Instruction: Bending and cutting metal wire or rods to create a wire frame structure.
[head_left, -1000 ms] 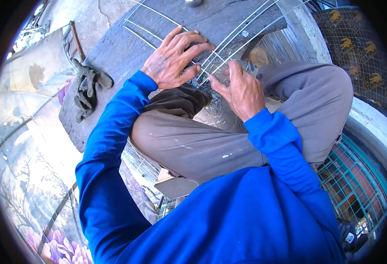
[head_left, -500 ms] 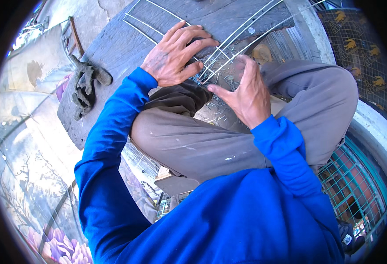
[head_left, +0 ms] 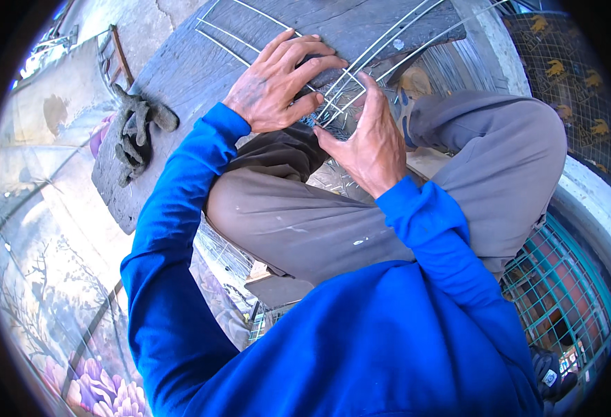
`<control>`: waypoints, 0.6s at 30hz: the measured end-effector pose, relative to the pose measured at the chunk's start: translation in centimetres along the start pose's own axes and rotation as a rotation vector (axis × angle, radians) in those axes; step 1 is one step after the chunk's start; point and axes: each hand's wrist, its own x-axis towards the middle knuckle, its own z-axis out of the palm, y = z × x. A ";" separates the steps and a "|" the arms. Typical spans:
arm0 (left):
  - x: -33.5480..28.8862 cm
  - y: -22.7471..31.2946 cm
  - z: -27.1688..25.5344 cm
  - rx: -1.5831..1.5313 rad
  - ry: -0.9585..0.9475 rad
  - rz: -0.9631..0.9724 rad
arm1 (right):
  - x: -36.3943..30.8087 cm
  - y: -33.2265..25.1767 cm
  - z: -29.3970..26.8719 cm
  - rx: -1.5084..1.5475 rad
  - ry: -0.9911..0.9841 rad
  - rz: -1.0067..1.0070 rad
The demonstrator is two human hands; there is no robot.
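A pale metal wire frame (head_left: pixel 389 35) of long rods with short cross wires lies over a dark wooden board (head_left: pixel 173 76). My left hand (head_left: pixel 274 83) is laid across it palm down, its spread fingers and thumb curved over the wires and holding them. At the frame's near end, my right hand (head_left: pixel 371 142) makes a wide C, thumb tip by the end corner and index finger beside a rod. Its thumb and fingers are apart; the other fingertips are partly hidden. Short cut wire pieces (head_left: pixel 347 186) lie scattered below, between my legs.
A dark grey work glove (head_left: pixel 135 135) lies on the board's left end. A bundle of straight wires (head_left: pixel 448 73) sits beyond my right knee. Teal wire mesh (head_left: pixel 559 299) stands at the lower right. Flower-printed sheeting (head_left: pixel 103 386) covers the ground at left.
My right hand has moved left and slightly up, closer against the frame's end corner. My left hand has stayed in nearly the same place on the wires.
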 end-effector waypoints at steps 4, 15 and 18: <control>0.8 0.5 0.3 -0.008 0.020 -0.014 | 0.7 0.4 -1.4 -0.034 -0.041 0.031; 5.6 1.0 1.9 -0.060 0.068 -0.009 | 6.0 6.1 -7.5 -0.251 -0.066 -0.178; 6.4 0.7 2.3 -0.062 0.091 0.007 | 6.6 6.6 -8.2 -0.302 -0.013 -0.234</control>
